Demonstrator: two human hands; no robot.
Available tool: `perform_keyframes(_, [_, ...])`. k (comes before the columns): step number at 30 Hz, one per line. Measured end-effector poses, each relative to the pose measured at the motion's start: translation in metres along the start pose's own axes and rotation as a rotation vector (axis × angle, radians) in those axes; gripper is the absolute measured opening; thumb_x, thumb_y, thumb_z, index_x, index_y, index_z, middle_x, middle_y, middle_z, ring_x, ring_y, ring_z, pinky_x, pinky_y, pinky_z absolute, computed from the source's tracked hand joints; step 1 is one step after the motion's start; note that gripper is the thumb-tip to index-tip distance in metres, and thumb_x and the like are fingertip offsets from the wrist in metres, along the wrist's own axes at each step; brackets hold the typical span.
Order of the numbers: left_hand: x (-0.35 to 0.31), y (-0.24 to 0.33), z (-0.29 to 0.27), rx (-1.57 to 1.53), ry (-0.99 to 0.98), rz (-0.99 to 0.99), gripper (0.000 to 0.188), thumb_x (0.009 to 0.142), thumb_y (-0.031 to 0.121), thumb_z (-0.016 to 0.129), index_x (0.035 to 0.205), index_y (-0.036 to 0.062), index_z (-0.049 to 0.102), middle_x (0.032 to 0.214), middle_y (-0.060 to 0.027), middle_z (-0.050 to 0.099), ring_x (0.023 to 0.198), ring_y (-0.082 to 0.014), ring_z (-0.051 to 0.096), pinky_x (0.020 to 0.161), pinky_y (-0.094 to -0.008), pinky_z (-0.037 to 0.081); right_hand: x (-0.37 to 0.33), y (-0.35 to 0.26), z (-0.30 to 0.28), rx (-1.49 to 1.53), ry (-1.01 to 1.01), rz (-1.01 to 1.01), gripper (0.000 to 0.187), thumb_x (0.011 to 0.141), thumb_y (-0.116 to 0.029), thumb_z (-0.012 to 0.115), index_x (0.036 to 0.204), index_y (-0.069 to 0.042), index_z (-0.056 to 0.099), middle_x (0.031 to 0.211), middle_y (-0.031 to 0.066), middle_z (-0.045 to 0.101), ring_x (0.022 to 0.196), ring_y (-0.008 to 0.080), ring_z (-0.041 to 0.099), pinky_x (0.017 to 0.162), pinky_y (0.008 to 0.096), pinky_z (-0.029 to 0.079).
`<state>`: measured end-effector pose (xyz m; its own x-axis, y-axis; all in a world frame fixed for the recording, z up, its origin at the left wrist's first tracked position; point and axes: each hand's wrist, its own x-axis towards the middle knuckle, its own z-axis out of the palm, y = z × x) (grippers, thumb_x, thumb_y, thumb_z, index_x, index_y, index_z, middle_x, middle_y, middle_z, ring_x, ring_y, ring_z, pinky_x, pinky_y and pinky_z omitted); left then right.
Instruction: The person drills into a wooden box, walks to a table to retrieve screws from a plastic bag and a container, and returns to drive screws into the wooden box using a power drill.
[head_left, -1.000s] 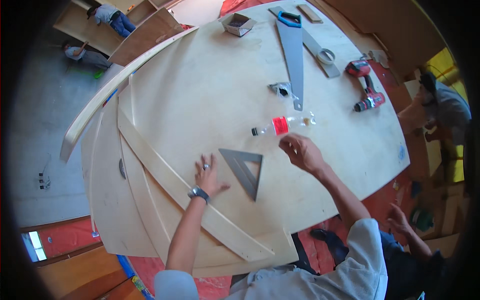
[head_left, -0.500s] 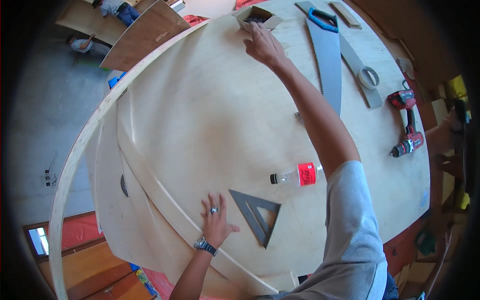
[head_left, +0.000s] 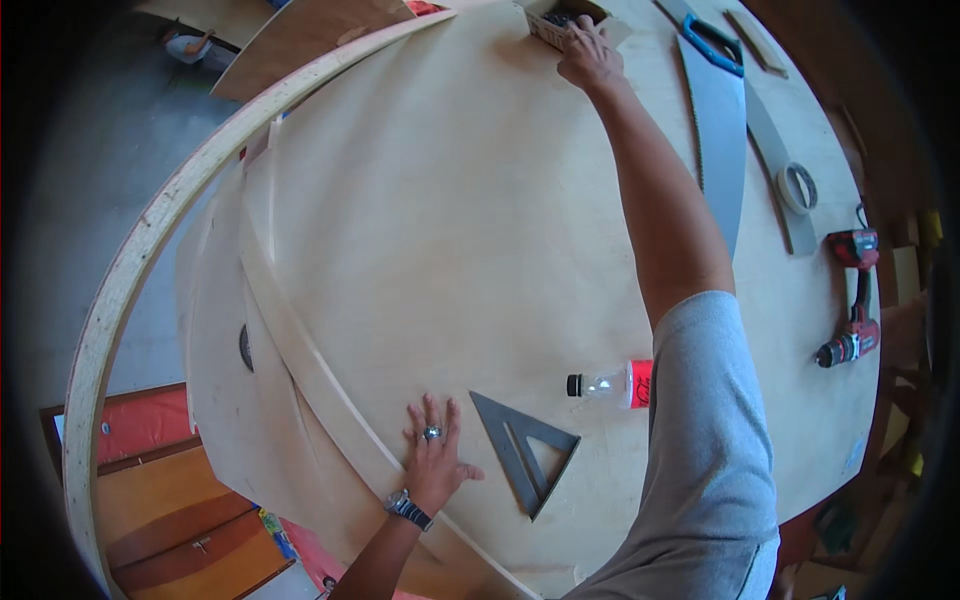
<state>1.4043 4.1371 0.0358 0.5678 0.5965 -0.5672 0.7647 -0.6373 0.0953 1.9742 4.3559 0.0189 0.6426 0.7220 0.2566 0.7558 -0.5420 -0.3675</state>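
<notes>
My right hand [head_left: 592, 58] reaches to the far edge of the plywood sheet [head_left: 450, 230], at a small open cardboard box [head_left: 545, 32] with dark small contents. Its fingers are bent together over the box's near wall; what they hold, if anything, is hidden. My left hand [head_left: 436, 462], with a ring and a wristwatch, lies flat with fingers spread, beside a curved wooden strip [head_left: 318, 385]. Just right of it lies a grey triangular square [head_left: 524, 450]. A clear bottle with a red label [head_left: 603, 385] lies on its side, partly behind my right sleeve.
On the right lie a handsaw [head_left: 718, 140] with a blue handle, a roll of tape [head_left: 797, 188] on a grey strip, and a red-black cordless drill [head_left: 853, 300]. A bent wooden edge [head_left: 150, 235] arcs along the left. Another person [head_left: 190, 47] is at the far left.
The view has turned, shifting the tabletop things to the right. My right hand's fingers have drawn back from inside the box to its near wall. My left hand stays put on the sheet.
</notes>
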Motion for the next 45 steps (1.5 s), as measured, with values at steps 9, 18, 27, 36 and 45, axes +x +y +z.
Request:
perform_keyframes(9, [0.003, 0.005, 0.003, -0.013, -0.005, 0.030, 0.137, 0.060, 0.051, 0.089, 0.161, 0.0134, 0.005, 0.164, -0.0306, -0.002, 0.148, -0.0572, 0.002, 0.112, -0.0699, 0.025, -0.018, 0.034, 0.000, -0.061, 0.314, -0.172, 0.016, 0.087, -0.012, 0.056, 0.094, -0.003, 0.067, 0.113, 0.0168, 0.063, 0.114, 0.0383, 0.056, 0.098, 0.0483, 0.045])
perform_keyframes(18, [0.000, 0.013, 0.005, 0.014, -0.032, 0.017, 0.141, 0.056, 0.046, 0.093, 0.161, 0.0115, 0.005, 0.163, -0.0321, -0.001, 0.148, -0.0572, 0.002, 0.111, -0.0698, 0.026, -0.244, 0.036, -0.102, 0.282, -0.092, -0.363, 0.008, 0.080, 0.001, 0.063, 0.081, -0.003, 0.057, 0.094, 0.0116, 0.055, 0.097, 0.0314, 0.053, 0.085, 0.0424, 0.046])
perform_keyframes(27, [0.000, 0.002, 0.003, -0.012, 0.056, 0.032, 0.139, 0.055, 0.041, 0.093, 0.162, 0.0164, 0.006, 0.165, -0.0265, 0.000, 0.149, -0.0551, 0.006, 0.112, -0.0685, 0.029, -0.389, 0.019, -0.194, 0.366, -0.239, -0.327, 0.019, 0.080, 0.000, 0.072, 0.096, -0.005, 0.063, 0.118, 0.0096, 0.061, 0.099, 0.0295, 0.062, 0.083, 0.0374, 0.051])
perform_keyframes(36, [-0.001, 0.007, 0.001, -0.101, 0.016, 0.008, 0.138, 0.056, 0.027, 0.094, 0.162, 0.0177, 0.006, 0.166, -0.0220, -0.006, 0.151, -0.0499, -0.003, 0.116, -0.0663, 0.020, -0.495, 0.049, -0.205, 0.306, 0.022, 0.136, 0.018, 0.082, 0.007, 0.072, 0.095, -0.003, 0.065, 0.098, 0.0127, 0.067, 0.089, 0.0284, 0.068, 0.073, 0.0364, 0.056])
perform_keyframes(45, [-0.001, 0.006, 0.002, -0.064, 0.029, 0.022, 0.140, 0.055, 0.037, 0.094, 0.162, 0.0189, 0.005, 0.165, -0.0253, -0.002, 0.150, -0.0534, 0.002, 0.113, -0.0689, 0.026, -0.536, 0.010, -0.188, 0.548, -0.123, 0.170, 0.022, 0.078, 0.010, 0.073, 0.095, -0.004, 0.068, 0.099, 0.0134, 0.067, 0.087, 0.0287, 0.069, 0.071, 0.0354, 0.056])
